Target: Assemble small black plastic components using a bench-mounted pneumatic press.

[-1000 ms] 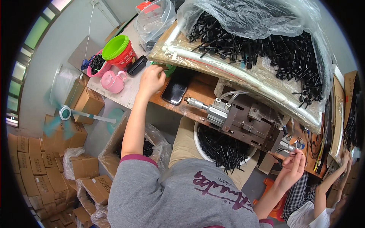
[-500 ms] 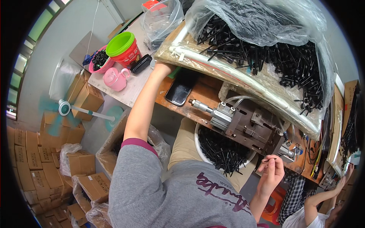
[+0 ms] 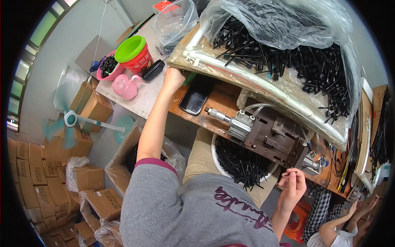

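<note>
"Why's the big tray [image 3: 263, 85] by the machine [image 3: 267, 138]?"
"Maybe for easy reaching."
"Left hand [image 3: 174, 78]?"
"Its fingers hide by the tray; can't tell."
"Right hand [image 3: 293, 183]?"
"Fingertips pinch a small dark piece [image 3: 296, 172] near the machine, maybe so it won't drop."

Sm. dark pc. [image 3: 295, 172], thin, mostly hidden, pinched in R hand [image 3: 291, 184] approx. level, nr surface's [image 3: 222, 98] near edge, R side. Green item [image 3: 189, 78], partly hidden, beside L hand [image 3: 174, 78], back fr. same edge.
</note>
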{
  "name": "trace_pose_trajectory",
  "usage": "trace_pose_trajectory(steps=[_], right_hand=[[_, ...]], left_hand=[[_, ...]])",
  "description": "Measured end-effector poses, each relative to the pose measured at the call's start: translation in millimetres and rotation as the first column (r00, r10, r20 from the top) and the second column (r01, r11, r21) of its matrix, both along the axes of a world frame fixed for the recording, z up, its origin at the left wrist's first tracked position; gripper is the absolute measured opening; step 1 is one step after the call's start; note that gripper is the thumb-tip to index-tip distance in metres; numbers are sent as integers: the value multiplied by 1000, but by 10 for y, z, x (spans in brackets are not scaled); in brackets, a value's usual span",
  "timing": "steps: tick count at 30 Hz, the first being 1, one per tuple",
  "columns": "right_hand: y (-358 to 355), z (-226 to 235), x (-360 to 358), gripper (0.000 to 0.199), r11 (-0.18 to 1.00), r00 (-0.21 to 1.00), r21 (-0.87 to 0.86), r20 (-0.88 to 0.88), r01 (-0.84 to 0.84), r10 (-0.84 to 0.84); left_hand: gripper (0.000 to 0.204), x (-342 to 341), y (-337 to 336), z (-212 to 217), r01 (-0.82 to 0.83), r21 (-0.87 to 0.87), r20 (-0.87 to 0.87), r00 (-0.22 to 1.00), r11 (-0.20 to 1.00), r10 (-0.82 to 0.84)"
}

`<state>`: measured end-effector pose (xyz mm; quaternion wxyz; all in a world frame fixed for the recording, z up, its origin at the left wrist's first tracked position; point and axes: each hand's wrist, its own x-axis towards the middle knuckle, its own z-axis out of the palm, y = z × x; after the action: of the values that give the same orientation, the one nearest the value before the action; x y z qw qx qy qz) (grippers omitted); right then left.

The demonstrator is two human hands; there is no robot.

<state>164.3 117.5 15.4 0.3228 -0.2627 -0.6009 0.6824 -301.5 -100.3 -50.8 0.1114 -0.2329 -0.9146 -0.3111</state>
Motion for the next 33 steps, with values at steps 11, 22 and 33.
trace_pose_trajectory(steps=[11, 22, 33], right_hand=[[-68, 14, -202, 17, 996, 999, -87, 46, 20, -16], [-29, 36, -459, 23, 915, 961, -296, -138, -273, 242], [-19, 6, -343, 24, 936, 966, -273, -191, -223, 174]], left_hand=[[25, 1473, -246, 796, 105, 479, 82, 983, 872, -164], [31, 2954, 587, 697, 817, 472, -29, 390, 331, -920], [29, 3052, 629, 705, 888, 346, -139, 366, 302, -920]])
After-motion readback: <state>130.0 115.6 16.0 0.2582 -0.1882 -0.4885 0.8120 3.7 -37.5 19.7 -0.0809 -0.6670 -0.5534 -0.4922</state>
